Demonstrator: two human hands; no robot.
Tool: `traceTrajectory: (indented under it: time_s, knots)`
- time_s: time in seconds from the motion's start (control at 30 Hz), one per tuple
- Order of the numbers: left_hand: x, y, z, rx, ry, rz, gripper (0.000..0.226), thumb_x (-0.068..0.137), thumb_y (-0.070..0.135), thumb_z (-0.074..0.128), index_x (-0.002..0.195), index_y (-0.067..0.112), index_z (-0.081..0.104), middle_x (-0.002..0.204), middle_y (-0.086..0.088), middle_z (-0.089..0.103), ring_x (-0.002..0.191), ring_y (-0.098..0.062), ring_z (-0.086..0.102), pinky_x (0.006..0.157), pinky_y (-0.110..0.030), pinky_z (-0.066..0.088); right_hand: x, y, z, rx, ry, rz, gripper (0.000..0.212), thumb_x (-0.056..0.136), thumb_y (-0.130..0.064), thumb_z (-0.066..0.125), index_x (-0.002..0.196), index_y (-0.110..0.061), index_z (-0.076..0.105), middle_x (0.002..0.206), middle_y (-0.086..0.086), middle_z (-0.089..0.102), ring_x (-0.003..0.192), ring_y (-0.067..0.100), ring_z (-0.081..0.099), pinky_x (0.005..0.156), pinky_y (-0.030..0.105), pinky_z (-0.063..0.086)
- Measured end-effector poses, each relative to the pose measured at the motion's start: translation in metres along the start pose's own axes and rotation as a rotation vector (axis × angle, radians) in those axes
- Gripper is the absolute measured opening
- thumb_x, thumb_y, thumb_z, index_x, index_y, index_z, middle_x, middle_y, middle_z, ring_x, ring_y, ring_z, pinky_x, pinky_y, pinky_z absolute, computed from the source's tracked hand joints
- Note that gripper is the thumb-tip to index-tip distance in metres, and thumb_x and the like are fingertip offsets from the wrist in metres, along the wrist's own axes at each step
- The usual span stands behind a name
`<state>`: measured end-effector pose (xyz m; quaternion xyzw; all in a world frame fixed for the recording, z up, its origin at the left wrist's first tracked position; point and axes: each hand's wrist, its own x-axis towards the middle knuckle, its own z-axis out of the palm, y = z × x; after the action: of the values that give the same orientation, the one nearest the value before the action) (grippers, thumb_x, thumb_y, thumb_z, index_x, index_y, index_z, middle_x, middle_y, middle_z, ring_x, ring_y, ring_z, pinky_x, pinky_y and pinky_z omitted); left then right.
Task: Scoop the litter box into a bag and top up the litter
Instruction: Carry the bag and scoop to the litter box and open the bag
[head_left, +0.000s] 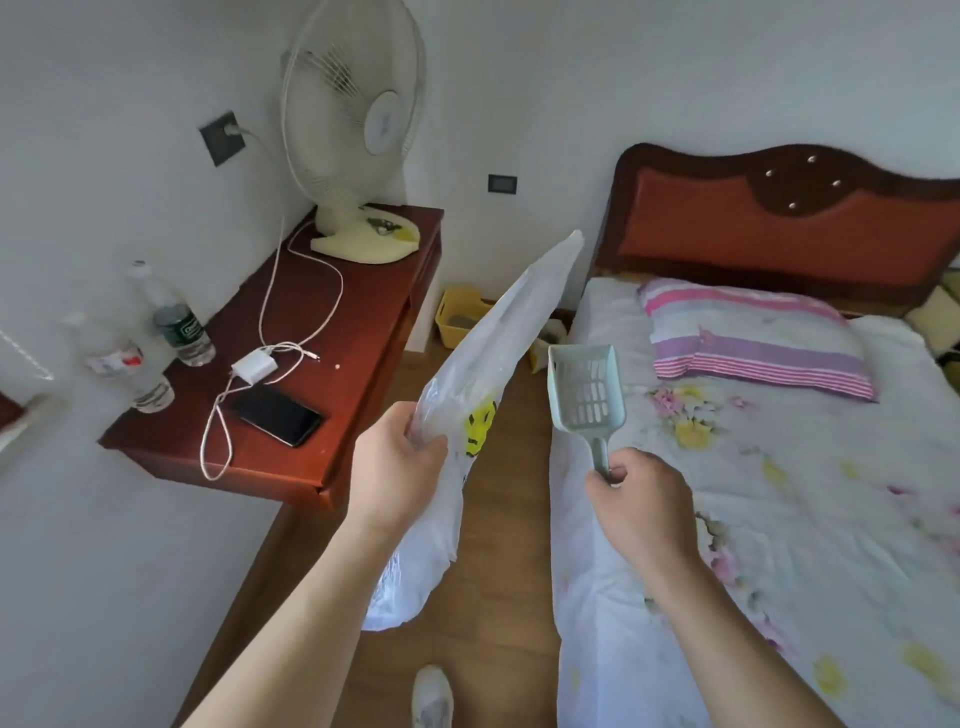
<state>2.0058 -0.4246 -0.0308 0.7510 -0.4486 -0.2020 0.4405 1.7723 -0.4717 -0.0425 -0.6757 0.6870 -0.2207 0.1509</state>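
Crinkly white plastic bag (488, 364) in left hand (395, 467), slotted scoop (584, 389) in right hand (636, 506)

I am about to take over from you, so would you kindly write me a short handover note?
Left hand: grips the white plastic bag.
Right hand: holds the scoop by its handle; the scoop is empty.
Yellow box, apparently the litter box: on the floor between the nightstand and the bed, out of reach.
Done: tools in hand.
Left: the scooping, bagging and topping up. No spare litter is in view.
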Motion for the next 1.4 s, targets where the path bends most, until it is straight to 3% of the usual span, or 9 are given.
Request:
traceTrajectory:
  time_s: [0.17,0.33,0.5,0.67,0.8,0.93,1.07,1.2,1.4]
  knots:
    - [0.105,-0.012,0.026,-0.031,-0.014,0.018,0.014,0.081,0.010,0.063,0.077,0.022,0.056,0.064,0.008,0.056,0.055,-0.003,0.051,0.047,-0.016,0.040,0.090,-0.027,0.037,-0.006,0.007,0.017,0.030,0.081,-0.024,0.064,0.062,-0.011,0.046,0.058,-0.001,0.049,0.051,0.017,0.038,0.048,0.028,0.030]
    - [0.204,-0.009,0.063,-0.025,-0.092,0.058,0.012,0.082,0.010,0.065,0.077,0.018,0.056,0.067,-0.006,0.058,0.054,-0.010,0.046,0.047,-0.023,0.041,0.171,-0.044,0.057,-0.018,0.042,0.063,0.032,0.082,-0.023,0.065,0.060,-0.013,0.044,0.056,0.000,0.047,0.050,0.017,0.038,0.046,0.028,0.027]
    - [0.288,0.010,0.095,-0.050,-0.163,0.063,0.013,0.084,0.011,0.064,0.091,0.022,0.063,0.070,0.007,0.063,0.063,-0.001,0.058,0.054,-0.016,0.046,0.251,-0.051,0.070,0.006,0.028,0.125,0.023,0.084,-0.023,0.064,0.066,-0.014,0.054,0.066,-0.002,0.057,0.057,0.016,0.048,0.048,0.024,0.027]
    - [0.380,0.013,0.148,-0.025,-0.176,0.084,0.015,0.086,0.009,0.066,0.097,0.019,0.064,0.071,0.009,0.063,0.061,0.003,0.057,0.052,-0.011,0.044,0.349,-0.047,0.101,0.010,0.005,0.153,0.017,0.086,-0.026,0.064,0.073,-0.016,0.061,0.072,-0.001,0.062,0.061,0.017,0.052,0.052,0.026,0.032]
    - [0.455,0.019,0.199,0.008,-0.196,0.063,0.011,0.086,0.007,0.064,0.087,0.018,0.061,0.060,0.010,0.056,0.051,0.000,0.052,0.047,-0.012,0.040,0.438,-0.042,0.125,0.044,-0.065,0.186,0.017,0.087,-0.027,0.061,0.077,-0.013,0.065,0.074,0.001,0.065,0.065,0.018,0.056,0.057,0.029,0.038]
    - [0.529,0.028,0.238,0.049,-0.209,-0.007,0.014,0.085,0.016,0.063,0.081,0.028,0.059,0.060,0.009,0.059,0.052,-0.005,0.052,0.047,-0.026,0.047,0.524,-0.048,0.140,0.050,-0.138,0.195,0.021,0.089,-0.031,0.059,0.075,-0.016,0.062,0.071,-0.002,0.062,0.062,0.012,0.053,0.054,0.026,0.036]
    - [0.597,0.034,0.264,0.055,-0.198,-0.052,0.017,0.086,0.018,0.061,0.075,0.029,0.053,0.060,0.012,0.051,0.054,-0.004,0.044,0.055,-0.022,0.039,0.603,-0.070,0.150,0.041,-0.166,0.198,0.029,0.089,-0.034,0.060,0.064,-0.026,0.049,0.064,-0.009,0.054,0.059,0.004,0.048,0.051,0.019,0.029]
    - [0.668,0.033,0.287,0.041,-0.189,-0.100,0.020,0.083,0.014,0.059,0.071,0.029,0.052,0.059,0.012,0.047,0.053,-0.005,0.041,0.054,-0.021,0.036,0.677,-0.088,0.173,0.040,-0.232,0.198,0.010,0.090,-0.031,0.060,0.081,-0.026,0.059,0.070,-0.014,0.055,0.062,0.003,0.048,0.052,0.018,0.033]
    - [0.777,0.009,0.342,0.024,-0.188,-0.130,0.027,0.083,0.011,0.060,0.069,0.031,0.048,0.057,0.013,0.047,0.050,-0.003,0.044,0.046,-0.013,0.033,0.776,-0.096,0.233,-0.002,-0.273,0.214,0.010,0.092,-0.034,0.059,0.090,-0.024,0.060,0.076,-0.011,0.058,0.061,-0.001,0.046,0.050,0.014,0.030]
